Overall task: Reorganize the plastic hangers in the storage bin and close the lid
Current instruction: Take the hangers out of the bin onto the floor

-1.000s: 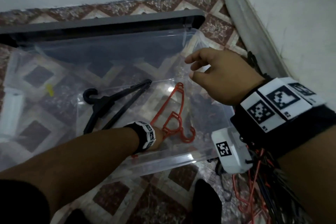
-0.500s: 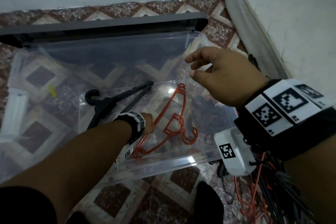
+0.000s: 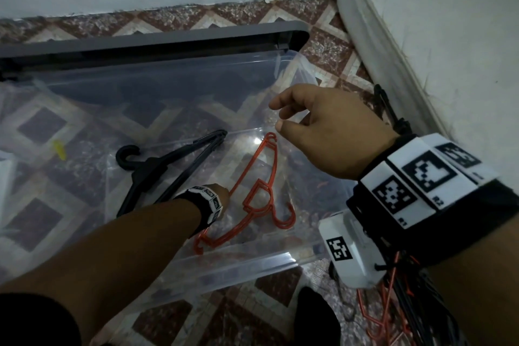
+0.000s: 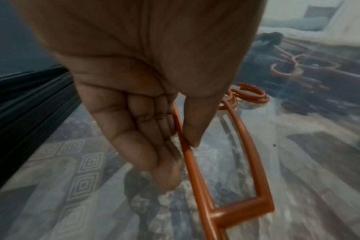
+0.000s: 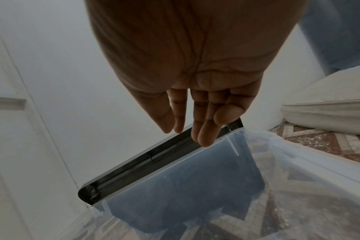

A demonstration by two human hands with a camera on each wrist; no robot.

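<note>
A clear storage bin [image 3: 252, 261] stands open on the tiled floor, its grey lid [image 3: 154, 45] propped behind it. On its bottom lie a black hanger [image 3: 168, 166] at the left and stacked red hangers [image 3: 261, 185] at the right. My left hand [image 3: 223, 191] reaches into the bin. In the left wrist view this hand [image 4: 181, 162] pinches one bar of the red hangers [image 4: 245, 146] between thumb and fingers. My right hand [image 3: 276, 115] hovers above the bin's right side, fingers loosely curled, holding nothing. The right wrist view shows it [image 5: 185, 136] above the lid's edge [image 5: 154, 155].
A white mattress [image 3: 435, 36] lies close along the right. A pile of red and black hangers [image 3: 393, 317] sits on the floor at the bottom right, under my right wrist. A small yellow object [image 3: 60, 149] shows at the bin's left. The wall runs behind the lid.
My left hand has moved up and left along the red hangers, whose lower end now shows near the front wall. The right hand has barely moved.
</note>
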